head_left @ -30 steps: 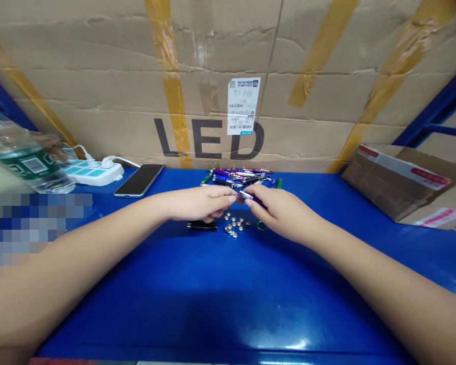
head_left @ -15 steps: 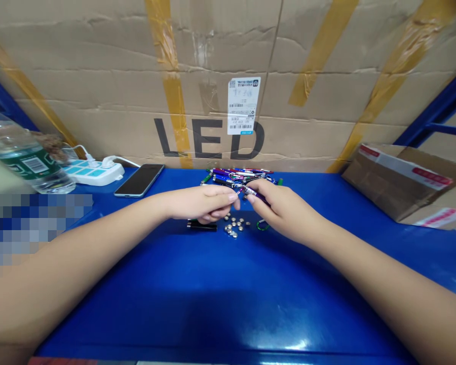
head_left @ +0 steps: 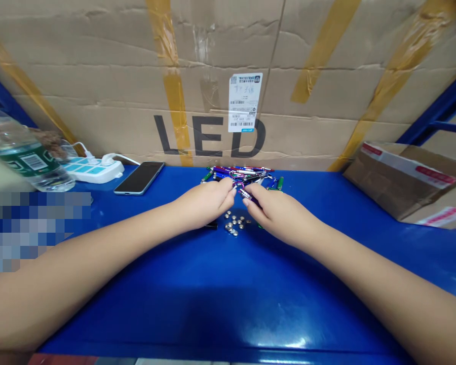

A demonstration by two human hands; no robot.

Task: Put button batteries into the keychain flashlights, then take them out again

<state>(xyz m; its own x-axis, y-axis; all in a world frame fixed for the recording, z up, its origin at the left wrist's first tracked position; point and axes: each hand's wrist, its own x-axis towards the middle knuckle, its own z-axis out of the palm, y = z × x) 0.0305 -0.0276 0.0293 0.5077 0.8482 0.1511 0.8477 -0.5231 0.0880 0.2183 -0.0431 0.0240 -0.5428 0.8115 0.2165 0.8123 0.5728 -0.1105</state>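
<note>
My right hand point(head_left: 277, 213) pinches a slim purple metal pointer point(head_left: 247, 195) between thumb and fingers, its far end reaching toward the heap. My left hand point(head_left: 207, 203) is curled close by, its fingertips almost meeting that pointer; whatever lies inside the fingers is hidden. Just beyond both hands lies a heap of slim metal pointers point(head_left: 237, 175) in purple, red, blue and green. Below the gap between my hands sit several button cells point(head_left: 233, 223). A black cylinder point(head_left: 212, 224) is mostly hidden under my left hand.
All this lies on a blue metal shelf point(head_left: 228, 304). To the left are a phone point(head_left: 139, 178), a power strip point(head_left: 93, 170) and a water bottle point(head_left: 26, 152). An open cardboard box point(head_left: 403, 185) stands at right, with a taped LED carton point(head_left: 209, 137) behind.
My left hand has let its fingers curl and shifted toward the heap, now covering most of the black cylinder. My right hand has moved slightly down, keeping the purple pointer.
</note>
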